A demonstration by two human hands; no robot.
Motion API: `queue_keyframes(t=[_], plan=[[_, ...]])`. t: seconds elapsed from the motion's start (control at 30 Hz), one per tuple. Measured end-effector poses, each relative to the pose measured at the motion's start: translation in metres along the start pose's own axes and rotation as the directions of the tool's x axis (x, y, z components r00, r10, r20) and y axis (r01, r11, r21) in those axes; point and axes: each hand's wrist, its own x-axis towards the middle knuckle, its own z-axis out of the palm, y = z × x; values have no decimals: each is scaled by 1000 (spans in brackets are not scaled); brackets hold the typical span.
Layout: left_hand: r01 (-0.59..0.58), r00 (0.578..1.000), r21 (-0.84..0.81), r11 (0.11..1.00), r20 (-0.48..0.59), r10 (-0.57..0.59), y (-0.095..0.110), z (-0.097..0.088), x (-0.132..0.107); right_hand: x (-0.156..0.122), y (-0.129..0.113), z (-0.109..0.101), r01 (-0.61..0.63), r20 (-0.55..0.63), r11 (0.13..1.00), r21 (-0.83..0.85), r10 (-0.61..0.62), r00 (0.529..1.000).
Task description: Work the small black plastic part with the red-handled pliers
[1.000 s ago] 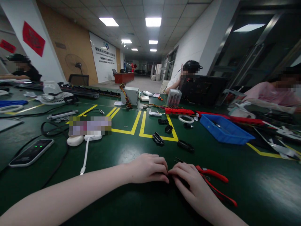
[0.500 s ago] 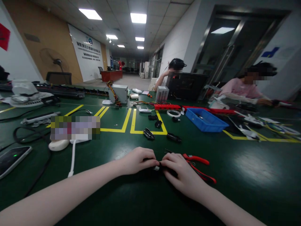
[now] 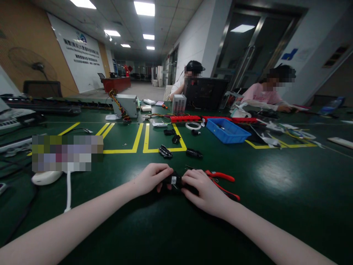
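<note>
A small black part with a white label (image 3: 173, 180) is held between my two hands over the green table. My left hand (image 3: 156, 176) is closed on its left end, thumb on top. Closed at its right end, my right hand (image 3: 198, 187) covers much of that side, so the fingertips are partly hidden. Red-handled pliers (image 3: 220, 176) lie just beyond and to the right of my right hand. Farther off rest a black ribbed piece (image 3: 165, 151), a black cylindrical piece (image 3: 194, 153) and smaller black pieces (image 3: 175, 138).
A blue tray (image 3: 228, 130) stands beyond, to the right. A metal power supply box (image 3: 125, 106) with wires sits at the back. At left, a white cable (image 3: 68, 187) runs across the green table (image 3: 264, 206). Two people work across the table.
The view has swung to the right. The black part's white label has turned into plainer sight between my hands, which are slightly farther apart.
</note>
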Motion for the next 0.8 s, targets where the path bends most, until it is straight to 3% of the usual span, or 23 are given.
queue_keyframes(t=[0.3, 0.63, 0.8], plan=[[-64, 996, -75, 995, -63, 59, 1, -2, 0, 2, -5, 4, -25, -6, 999, -40, 25, 1000], [-60, 989, 173, 983, -121, 81, 3, -3, -4, 8, 0, 10, -68, -82, 996, -58, 63, 995], [-74, 990, 217, 973, -102, 98, 5, -5, -5, 11, -2, 14, -38, -92, 974, -225, 17, 996]])
